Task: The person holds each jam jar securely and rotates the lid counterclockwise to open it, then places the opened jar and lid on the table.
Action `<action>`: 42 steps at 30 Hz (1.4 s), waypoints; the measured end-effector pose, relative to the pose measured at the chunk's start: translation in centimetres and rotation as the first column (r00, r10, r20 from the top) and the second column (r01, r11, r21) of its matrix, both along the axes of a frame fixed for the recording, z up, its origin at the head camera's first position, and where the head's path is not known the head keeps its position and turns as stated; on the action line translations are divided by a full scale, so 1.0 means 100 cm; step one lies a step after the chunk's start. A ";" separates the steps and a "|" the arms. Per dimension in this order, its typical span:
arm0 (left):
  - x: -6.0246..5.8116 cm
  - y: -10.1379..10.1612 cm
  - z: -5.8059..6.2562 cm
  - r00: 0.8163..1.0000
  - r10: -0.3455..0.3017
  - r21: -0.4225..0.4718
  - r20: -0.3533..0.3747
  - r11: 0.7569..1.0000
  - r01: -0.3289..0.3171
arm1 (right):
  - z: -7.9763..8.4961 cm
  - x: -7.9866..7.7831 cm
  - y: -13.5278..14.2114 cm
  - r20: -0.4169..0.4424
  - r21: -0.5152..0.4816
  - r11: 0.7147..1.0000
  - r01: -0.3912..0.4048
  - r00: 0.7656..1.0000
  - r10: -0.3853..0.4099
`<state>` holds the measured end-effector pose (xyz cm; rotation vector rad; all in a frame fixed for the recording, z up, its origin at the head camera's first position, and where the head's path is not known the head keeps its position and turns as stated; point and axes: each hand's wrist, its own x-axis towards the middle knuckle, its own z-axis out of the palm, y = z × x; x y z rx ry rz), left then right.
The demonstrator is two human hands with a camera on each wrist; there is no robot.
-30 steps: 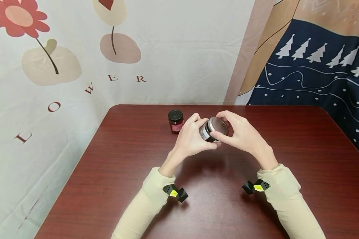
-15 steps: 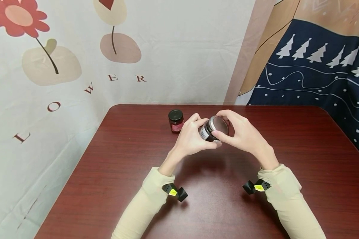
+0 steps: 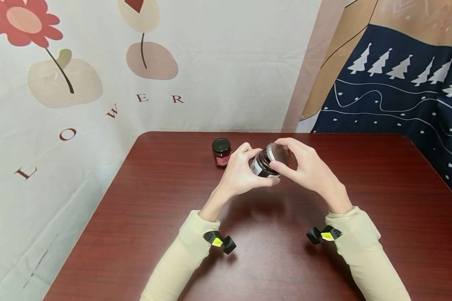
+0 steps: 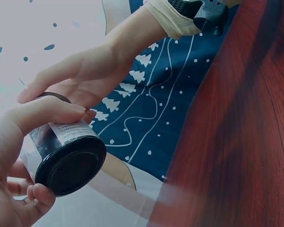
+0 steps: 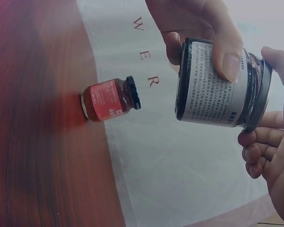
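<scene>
Partly behind left hand (image 3: 239, 170): white-labelled jar (image 5: 209, 94).

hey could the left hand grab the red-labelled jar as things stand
Probably not, since the left hand is holding the dark jar. Otherwise the way looks free: the red-labelled jar stands nearby, with nothing visible between.

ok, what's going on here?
A person holds a dark jar tilted above the table. The left hand grips its body; the right hand grips the lid, which is at the jar's mouth. Whether it's loose, I can't tell. A red-labelled jar, lid on, stands upright on the table beside the left hand.
</scene>
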<state>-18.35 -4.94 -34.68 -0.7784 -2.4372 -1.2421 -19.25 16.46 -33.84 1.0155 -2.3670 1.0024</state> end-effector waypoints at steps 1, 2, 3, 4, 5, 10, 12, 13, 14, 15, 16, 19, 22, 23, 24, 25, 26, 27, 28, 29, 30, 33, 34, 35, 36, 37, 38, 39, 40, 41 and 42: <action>0.000 0.000 0.000 1.000 -0.001 0.005 -0.001 1.000 0.001 | 0.000 0.000 0.000 0.004 0.000 1.000 0.004 1.000 -0.004; 0.000 0.000 0.000 1.000 -0.001 0.011 0.000 1.000 0.001 | 0.000 0.000 0.000 0.009 -0.002 1.000 0.007 1.000 -0.007; 0.000 0.000 0.000 1.000 0.000 0.016 0.000 1.000 0.000 | 0.001 0.000 0.000 0.014 -0.004 1.000 0.009 1.000 -0.009; 0.000 -0.001 0.000 1.000 0.000 0.021 0.001 1.000 0.000 | 0.001 0.000 0.001 0.019 -0.008 1.000 0.011 1.000 -0.011; 0.000 -0.001 0.000 1.000 0.001 0.026 0.002 1.000 -0.001 | 0.001 0.000 0.001 0.022 -0.014 1.000 0.011 1.000 -0.011; 0.000 -0.001 0.000 1.000 0.006 0.040 0.006 0.999 -0.006 | 0.000 0.000 0.002 0.017 -0.036 0.999 0.010 1.000 -0.010; -0.001 -0.001 0.000 1.000 0.009 0.040 0.002 0.999 -0.009 | 0.000 0.000 0.003 0.013 -0.043 0.999 0.012 1.000 -0.011; -0.001 -0.001 0.000 1.000 0.011 0.039 0.000 0.999 -0.011 | 0.000 0.000 0.003 0.011 -0.049 0.999 0.012 1.000 -0.011; -0.001 -0.001 -0.001 1.000 0.012 0.038 -0.001 0.999 -0.012 | 0.000 0.000 0.003 0.007 -0.054 0.998 0.013 1.000 -0.013; -0.001 -0.001 -0.001 1.000 0.015 0.037 -0.002 0.999 -0.015 | 0.000 0.000 0.003 0.002 -0.058 0.998 0.016 1.000 -0.016; -0.001 -0.001 -0.001 1.000 0.016 0.036 -0.004 0.999 -0.016 | -0.001 0.000 0.004 -0.004 -0.064 0.998 0.018 1.000 -0.018; -0.001 -0.001 -0.001 1.000 0.021 0.037 -0.004 0.999 -0.021 | -0.001 0.000 0.005 -0.022 -0.083 0.996 0.021 1.000 -0.023; -0.001 -0.001 -0.001 1.000 0.028 0.046 0.000 0.999 -0.028 | -0.003 -0.001 0.006 -0.038 -0.091 0.995 0.031 0.999 -0.034; -0.001 -0.001 -0.001 0.999 0.032 0.051 0.003 0.998 -0.032 | -0.003 -0.001 0.006 -0.042 -0.091 0.995 0.036 0.998 -0.040; -0.001 0.000 -0.001 0.999 0.035 0.057 0.005 0.998 -0.036 | -0.003 -0.002 0.006 -0.046 -0.090 0.995 0.041 0.998 -0.045; -0.001 0.000 -0.002 0.999 0.040 0.063 0.004 0.997 -0.040 | -0.003 -0.002 0.007 -0.050 -0.089 0.995 0.046 0.997 -0.051; -0.001 0.000 -0.002 0.999 0.044 0.068 0.004 0.997 -0.045 | -0.004 -0.003 0.007 -0.056 -0.090 0.995 0.048 0.997 -0.054; -0.001 0.000 -0.003 0.999 0.048 0.073 0.001 0.996 -0.048 | -0.004 -0.003 0.007 -0.058 -0.092 0.994 0.050 0.997 -0.056; -0.002 0.000 -0.003 0.999 0.051 0.077 -0.002 0.996 -0.051 | -0.004 -0.004 0.007 -0.059 -0.095 0.994 0.051 0.997 -0.057; -0.002 0.000 -0.003 0.998 0.054 0.081 -0.007 0.995 -0.054 | -0.005 -0.004 0.008 -0.059 -0.100 0.994 0.051 0.997 -0.057; -0.002 0.000 -0.004 0.998 0.057 0.083 -0.011 0.995 -0.056 | -0.005 -0.005 0.008 -0.057 -0.107 0.993 0.050 0.997 -0.056; -0.003 0.000 -0.005 0.998 0.066 0.088 -0.020 0.994 -0.064 | -0.007 -0.007 0.010 -0.039 -0.137 0.989 0.046 0.998 -0.052; -0.004 0.000 -0.005 0.997 0.069 0.089 -0.022 0.994 -0.067 | -0.008 -0.007 0.010 -0.032 -0.149 0.988 0.043 0.998 -0.049; -0.004 0.000 -0.006 0.997 0.073 0.091 -0.023 0.993 -0.071 | -0.008 -0.008 0.010 -0.026 -0.161 0.986 0.040 0.999 -0.045; -0.004 0.000 -0.006 0.997 0.077 0.092 -0.024 0.993 -0.074 | -0.008 -0.008 0.010 -0.020 -0.171 0.985 0.036 0.999 -0.040; -0.004 0.000 -0.006 0.996 0.081 0.094 -0.025 0.992 -0.078 | -0.008 -0.008 0.010 -0.015 -0.181 0.983 0.033 0.999 -0.037; -0.004 0.000 -0.007 0.996 0.087 0.094 -0.029 0.992 -0.084 | -0.008 -0.009 0.010 -0.011 -0.188 0.982 0.032 0.999 -0.034; -0.004 0.001 -0.007 0.995 0.093 0.095 -0.032 0.992 -0.089 | -0.008 -0.009 0.011 -0.008 -0.194 0.980 0.031 0.999 -0.033; -0.004 0.001 -0.007 0.995 0.098 0.098 -0.034 0.991 -0.094 | -0.008 -0.010 0.011 -0.004 -0.198 0.980 0.032 0.999 -0.033; -0.005 0.001 -0.008 0.994 0.104 0.100 -0.035 0.990 -0.100 | -0.009 -0.010 0.011 -0.001 -0.201 0.979 0.034 0.999 -0.035; -0.005 0.001 -0.008 0.993 0.111 0.102 -0.037 0.989 -0.106 | -0.009 -0.011 0.012 0.005 -0.203 0.978 0.038 0.999 -0.038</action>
